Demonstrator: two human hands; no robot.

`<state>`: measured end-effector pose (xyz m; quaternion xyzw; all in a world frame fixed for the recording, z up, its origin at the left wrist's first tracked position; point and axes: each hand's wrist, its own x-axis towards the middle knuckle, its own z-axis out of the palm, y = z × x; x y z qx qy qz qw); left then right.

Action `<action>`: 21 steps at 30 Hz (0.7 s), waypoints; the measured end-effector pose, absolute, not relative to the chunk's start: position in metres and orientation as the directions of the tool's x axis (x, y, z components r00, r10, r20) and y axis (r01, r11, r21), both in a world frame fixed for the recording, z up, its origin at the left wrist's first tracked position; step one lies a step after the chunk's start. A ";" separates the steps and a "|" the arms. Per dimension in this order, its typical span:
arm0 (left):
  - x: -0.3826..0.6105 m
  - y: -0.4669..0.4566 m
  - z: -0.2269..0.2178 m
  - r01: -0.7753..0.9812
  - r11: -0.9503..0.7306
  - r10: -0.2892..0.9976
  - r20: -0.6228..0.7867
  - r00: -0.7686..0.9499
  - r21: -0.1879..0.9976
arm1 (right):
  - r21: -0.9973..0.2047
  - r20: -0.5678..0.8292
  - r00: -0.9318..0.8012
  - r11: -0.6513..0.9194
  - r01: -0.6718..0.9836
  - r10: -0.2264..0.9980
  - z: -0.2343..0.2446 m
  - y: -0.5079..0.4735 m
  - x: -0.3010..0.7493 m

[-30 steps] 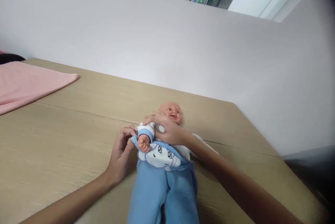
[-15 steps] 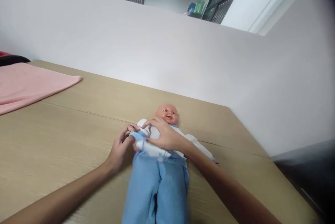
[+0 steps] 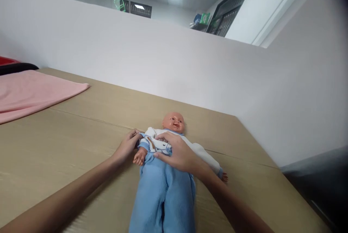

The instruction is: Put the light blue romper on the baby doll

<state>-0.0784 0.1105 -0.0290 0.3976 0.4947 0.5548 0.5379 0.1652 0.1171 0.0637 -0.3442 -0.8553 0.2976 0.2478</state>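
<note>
A baby doll point(image 3: 174, 121) lies on its back, its head toward the wall. It wears a white top point(image 3: 199, 149) with blue trim and fuzzy light blue trousers point(image 3: 165, 196). My left hand point(image 3: 129, 144) is closed at the blue-trimmed edge of the top, beside the doll's arm; some fingertips are hidden behind the cloth. The doll's bare hand point(image 3: 140, 156) pokes out of the blue cuff just below. My right hand point(image 3: 176, 151) grips a bunched, printed part of the top's front point(image 3: 159, 146) over the belly, thumb and fingers curled round it.
The doll rests on a tan padded table point(image 3: 81, 153) with a seam across it. A pink cloth point(image 3: 38, 89) lies at the far left, with a black and red object point(image 3: 16, 66) behind it. A white wall point(image 3: 136, 55) rises along the back edge.
My right hand has moved down from the doll's chest to its belly. The doll's near-left hand now shows out of its cuff, and the printed front has been pulled up flatter. The view has tilted up slightly.
</note>
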 end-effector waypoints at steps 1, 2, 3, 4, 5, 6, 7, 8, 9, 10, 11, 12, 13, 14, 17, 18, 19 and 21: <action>-0.079 0.114 -0.033 -0.207 0.095 0.989 -0.115 -0.091 0.974 | -0.687 0.222 -0.621 0.573 0.447 0.751 0.057 0.119 0.166; -0.080 0.116 -0.037 -0.208 0.116 0.988 -0.133 -0.072 0.971 | -0.718 0.208 -0.600 0.537 0.443 0.772 0.051 0.123 0.166; -0.080 0.119 -0.041 -0.206 0.126 0.989 -0.140 -0.053 0.970 | -0.762 0.185 -0.576 0.486 0.428 0.797 0.044 0.128 0.166; -0.079 0.120 -0.043 -0.201 0.122 0.990 -0.133 -0.038 0.972 | -0.805 0.163 -0.551 0.433 0.406 0.819 0.037 0.134 0.167; -0.079 0.121 -0.045 -0.191 0.104 0.993 -0.111 -0.029 0.976 | -0.838 0.148 -0.527 0.389 0.382 0.837 0.032 0.140 0.168; -0.079 0.122 -0.045 -0.179 0.074 0.996 -0.081 -0.028 0.981 | -0.861 0.142 -0.504 0.358 0.362 0.852 0.028 0.145 0.169; -0.079 0.121 -0.044 -0.164 0.040 0.998 -0.046 -0.031 0.986 | -0.874 0.142 -0.483 0.339 0.349 0.864 0.025 0.148 0.171; -0.079 0.121 -0.041 -0.147 0.008 0.999 -0.013 -0.034 0.989 | -0.880 0.141 -0.475 0.330 0.342 0.868 0.024 0.149 0.173; -0.080 0.120 -0.037 -0.130 -0.018 0.999 0.014 -0.033 0.991 | -0.881 0.138 -0.484 0.330 0.338 0.864 0.025 0.148 0.175; -0.081 0.120 -0.033 -0.112 -0.037 0.999 0.034 -0.029 0.993 | -0.881 0.133 -0.510 0.337 0.331 0.850 0.028 0.146 0.178; -0.082 0.120 -0.029 -0.096 -0.049 0.999 0.047 -0.019 0.994 | -0.879 0.125 -0.551 0.349 0.324 0.825 0.031 0.143 0.181; -0.083 0.121 -0.024 -0.082 -0.052 0.999 0.052 -0.002 0.995 | -0.873 0.114 -0.600 0.368 0.320 0.792 0.035 0.139 0.184; -0.084 0.123 -0.020 -0.068 -0.047 0.999 0.048 0.022 0.997 | -0.864 0.101 -0.645 0.389 0.321 0.757 0.038 0.135 0.186; -0.086 0.126 -0.016 -0.055 -0.034 0.998 0.037 0.050 0.998 | -0.853 0.090 -0.677 0.408 0.327 0.730 0.040 0.133 0.187; -0.087 0.140 -0.010 -0.025 0.017 0.992 -0.014 0.122 1.000 | -0.847 0.109 -0.644 0.409 0.338 0.757 0.034 0.133 0.186; -0.086 0.146 -0.009 -0.023 0.033 0.990 -0.030 0.136 0.999 | -0.863 0.127 -0.603 0.387 0.324 0.788 0.029 0.136 0.184; -0.085 0.152 -0.010 -0.026 0.049 0.988 -0.044 0.146 0.998 | -0.894 0.135 -0.551 0.341 0.290 0.823 0.022 0.139 0.182; -0.080 0.162 -0.012 -0.040 0.082 0.982 -0.074 0.176 0.996 | -0.962 0.101 -0.457 0.203 0.180 0.884 0.010 0.147 0.179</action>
